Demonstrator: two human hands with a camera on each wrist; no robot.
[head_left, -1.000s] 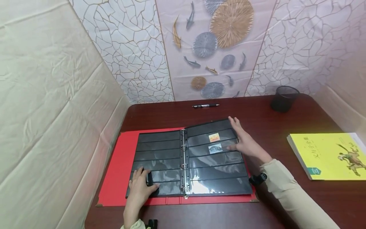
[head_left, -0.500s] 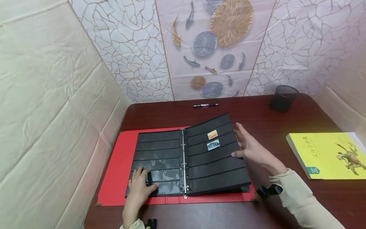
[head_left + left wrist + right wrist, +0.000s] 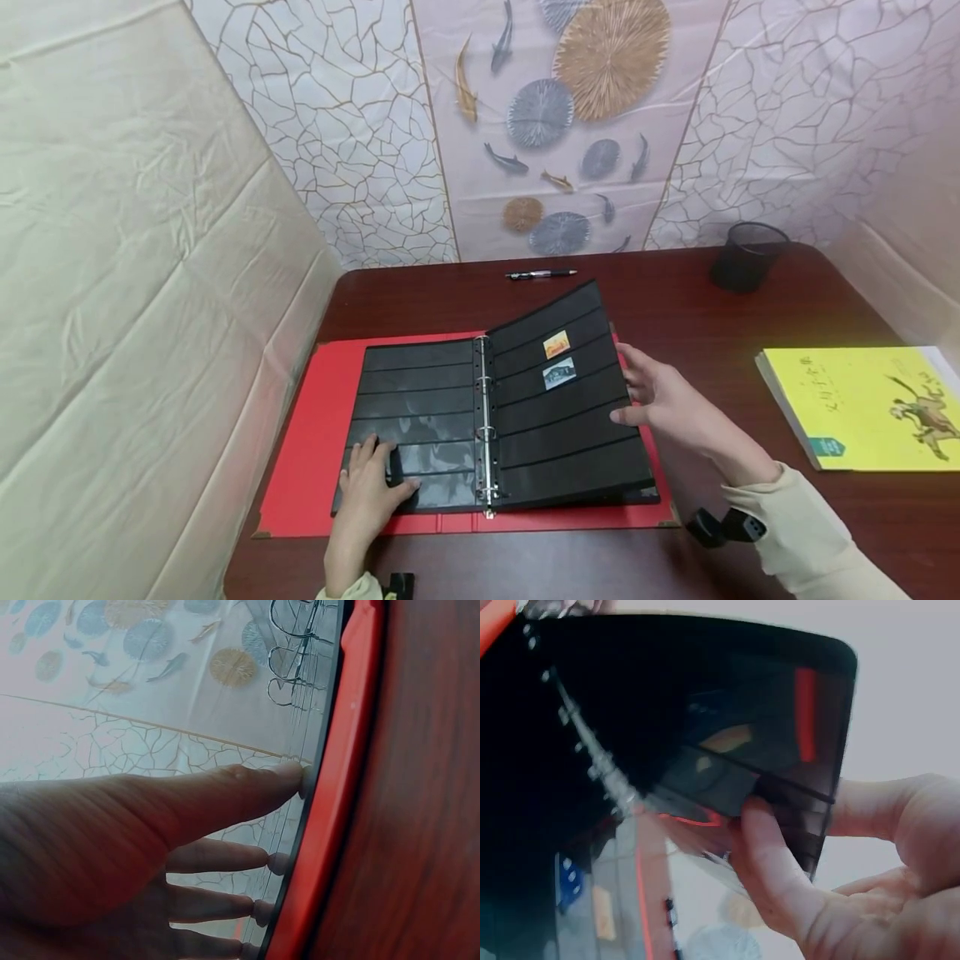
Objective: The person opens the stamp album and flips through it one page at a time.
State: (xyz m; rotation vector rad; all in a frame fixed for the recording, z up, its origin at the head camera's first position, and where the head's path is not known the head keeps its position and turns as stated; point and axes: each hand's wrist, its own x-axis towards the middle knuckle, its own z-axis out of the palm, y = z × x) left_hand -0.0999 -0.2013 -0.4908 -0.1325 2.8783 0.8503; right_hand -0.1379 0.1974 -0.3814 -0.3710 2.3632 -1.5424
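A red ring binder [image 3: 300,442] lies open on the table, with black strip-pocket stamp pages on its metal rings [image 3: 486,408]. My left hand [image 3: 362,492] rests on the lower part of the left page [image 3: 420,383], fingertips and thumb spread against it. At the right, my right hand [image 3: 671,404] pinches the outer edge of a black page [image 3: 562,433], thumb on its front and fingers behind. That page is tilted up off the stack beneath. Two stamps sit in its pockets, an orange-yellow stamp [image 3: 557,344] above a blue-grey stamp [image 3: 558,373].
A pen [image 3: 542,274] lies behind the binder. Farther right stand a black mesh pen cup [image 3: 746,258] and, nearer, a yellow book [image 3: 862,408] lying flat. Fabric walls close off the back and both sides of the dark red table [image 3: 570,558].
The right page has risen from nearly flat to tilted, its outer edge lifting. My right hand has shifted right and slightly down, from over the page to its edge. My left hand stays put.
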